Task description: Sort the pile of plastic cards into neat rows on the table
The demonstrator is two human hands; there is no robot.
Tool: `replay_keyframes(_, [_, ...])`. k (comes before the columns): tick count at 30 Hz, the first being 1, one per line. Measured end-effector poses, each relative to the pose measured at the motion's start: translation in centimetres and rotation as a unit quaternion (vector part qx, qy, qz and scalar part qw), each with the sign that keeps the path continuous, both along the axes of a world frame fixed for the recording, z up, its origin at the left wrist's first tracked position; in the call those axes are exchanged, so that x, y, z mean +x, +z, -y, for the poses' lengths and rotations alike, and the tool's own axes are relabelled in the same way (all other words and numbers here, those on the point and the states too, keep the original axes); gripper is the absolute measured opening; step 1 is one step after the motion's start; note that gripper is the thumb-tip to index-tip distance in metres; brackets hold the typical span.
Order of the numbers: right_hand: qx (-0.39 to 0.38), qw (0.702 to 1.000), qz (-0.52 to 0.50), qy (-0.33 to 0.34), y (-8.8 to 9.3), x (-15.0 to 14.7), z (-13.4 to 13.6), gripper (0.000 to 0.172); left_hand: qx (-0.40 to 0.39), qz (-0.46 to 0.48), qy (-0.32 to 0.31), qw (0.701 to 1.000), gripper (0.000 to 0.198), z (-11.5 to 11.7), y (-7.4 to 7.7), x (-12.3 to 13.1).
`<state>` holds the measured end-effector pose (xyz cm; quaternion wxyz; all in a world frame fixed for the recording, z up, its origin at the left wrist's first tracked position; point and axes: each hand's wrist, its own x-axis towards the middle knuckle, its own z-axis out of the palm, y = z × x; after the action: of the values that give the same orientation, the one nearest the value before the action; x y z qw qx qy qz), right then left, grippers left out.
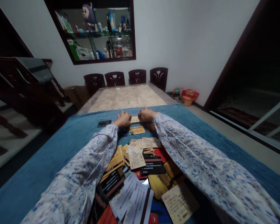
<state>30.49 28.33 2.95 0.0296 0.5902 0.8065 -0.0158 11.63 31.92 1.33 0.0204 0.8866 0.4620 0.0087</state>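
1. Pale card point(135, 119): lies flat on the blue cloth point(60, 146), at the far end of the laid-out cards, between the two hands. Landmark for all entries below.
2. Left hand point(123, 119): at the pale card's left end, palm down. Its fingers point(128, 118) touch that end; I cannot tell whether they pinch the card or only rest on it.
3. Right hand point(146, 114): at the pale card's right end, palm down. Its fingers point(141, 117) are bent and touch that end; a grasp cannot be told.
4. Sleeves point(184, 155): white with blue flecks, running from the pale card back toward the camera.
5. Yellow card point(137, 130): just nearer than the pale card, flat, apart from it.
6. Brown card point(151, 127): nearer and right of the pale card, partly under the right wrist.
7. Black card point(104, 123): well left of the pale card, alone on the cloth.
8. Pile point(140, 168): loose, overlapping cards, nearer than the pale card, between the forearms.
9. Surface point(126, 98): bare marbled top beyond the pale card, past the cloth's edge.
10. Chairs point(137, 76): four dark ones, in a row beyond the surface.
11. Niche point(100, 46): in the wall above the chairs, stocked with bottles and a plush toy point(88, 15).
12. Tub point(189, 94): red, on the floor, far right of the pale card.
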Motion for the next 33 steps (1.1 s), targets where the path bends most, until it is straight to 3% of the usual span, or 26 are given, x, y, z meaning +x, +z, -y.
replay_keyframes(17, [0.000, 1.000, 0.001, 0.006, -0.7, -0.4, -0.4, 0.032, -0.022, -0.027, -0.013, 0.999, 0.010, -1.7, -1.2, -0.2])
replay_keyframes(33, [-0.003, 1.000, 0.017, 0.002, -0.7, -0.5, 0.0, 0.035, -0.006, -0.061, -0.030, 0.998, 0.022, -0.6, -0.5, -0.1])
